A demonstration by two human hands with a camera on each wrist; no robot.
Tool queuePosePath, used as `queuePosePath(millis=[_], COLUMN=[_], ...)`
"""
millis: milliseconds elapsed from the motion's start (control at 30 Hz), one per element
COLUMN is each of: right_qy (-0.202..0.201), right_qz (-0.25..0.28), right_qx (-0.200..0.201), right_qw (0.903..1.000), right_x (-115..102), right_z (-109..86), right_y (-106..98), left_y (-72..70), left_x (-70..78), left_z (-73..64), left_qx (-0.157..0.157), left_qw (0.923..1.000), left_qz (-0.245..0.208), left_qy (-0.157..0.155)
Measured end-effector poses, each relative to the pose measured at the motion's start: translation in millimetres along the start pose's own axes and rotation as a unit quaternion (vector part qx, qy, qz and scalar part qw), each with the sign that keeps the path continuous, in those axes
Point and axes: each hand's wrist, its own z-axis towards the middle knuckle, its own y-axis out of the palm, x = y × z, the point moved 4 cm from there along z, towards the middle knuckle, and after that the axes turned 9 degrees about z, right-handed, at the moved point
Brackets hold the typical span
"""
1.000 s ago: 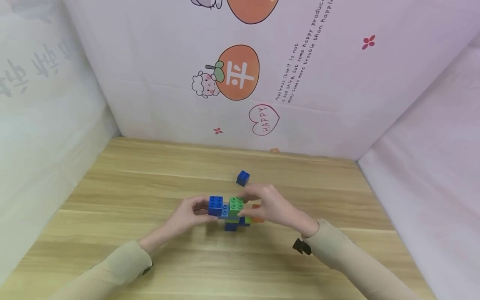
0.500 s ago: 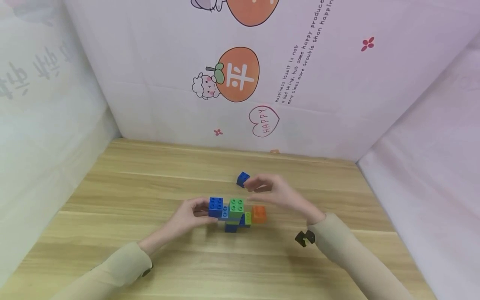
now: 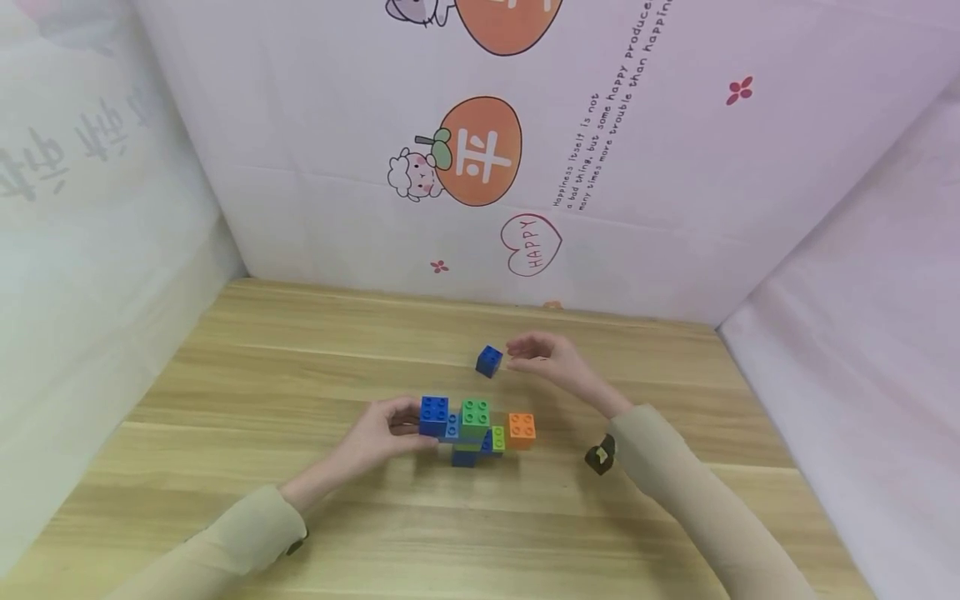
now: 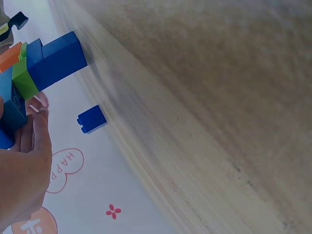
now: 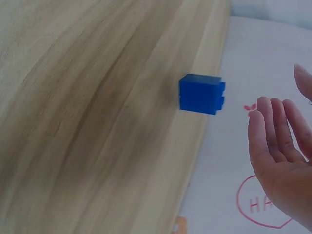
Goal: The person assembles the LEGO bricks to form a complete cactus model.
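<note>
My left hand (image 3: 378, 433) grips the left end of a structure of joined toy building bricks, thumb and fingers on either side. On it are a dark blue brick (image 3: 434, 417), a green brick (image 3: 475, 418) and an orange brick (image 3: 522, 430), with more blue and lime pieces lower down. The left wrist view shows its blue underside (image 4: 63, 56) above the fingers. A loose blue brick (image 3: 489, 361) lies on the table beyond the structure. Just right of that brick, my right hand (image 3: 551, 360) hovers with loosely bent fingers, holding nothing. A gap separates them in the right wrist view (image 5: 282, 151).
The wooden table (image 3: 337, 533) ends at a printed white cloth wall (image 3: 315, 225) behind the loose brick. Further cloth walls stand at left (image 3: 97, 275) and right (image 3: 855, 333).
My right hand has let go of the green brick on the structure and moved back and to the right, beside the loose blue brick. The left hand keeps its grip almost in place.
</note>
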Motion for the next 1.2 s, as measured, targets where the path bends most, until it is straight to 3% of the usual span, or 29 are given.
queuePosePath(millis=[467, 1200], right_qy=[0.051, 0.061], right_qz=[-0.023, -0.026], right_qx=[0.005, -0.015], right_qw=[0.9984, 0.9977], right_x=[43.9, 54.2], right_z=[28.8, 43.6], right_y=[4.1, 17.1], left_y=[-0.3, 0.5], left_x=[0.1, 1.3], left_z=[-0.8, -1.7], left_qx=[-0.003, -0.003], left_qw=[0.9999, 1.0000], left_qz=[0.000, -0.009], left_qy=[0.011, -0.001])
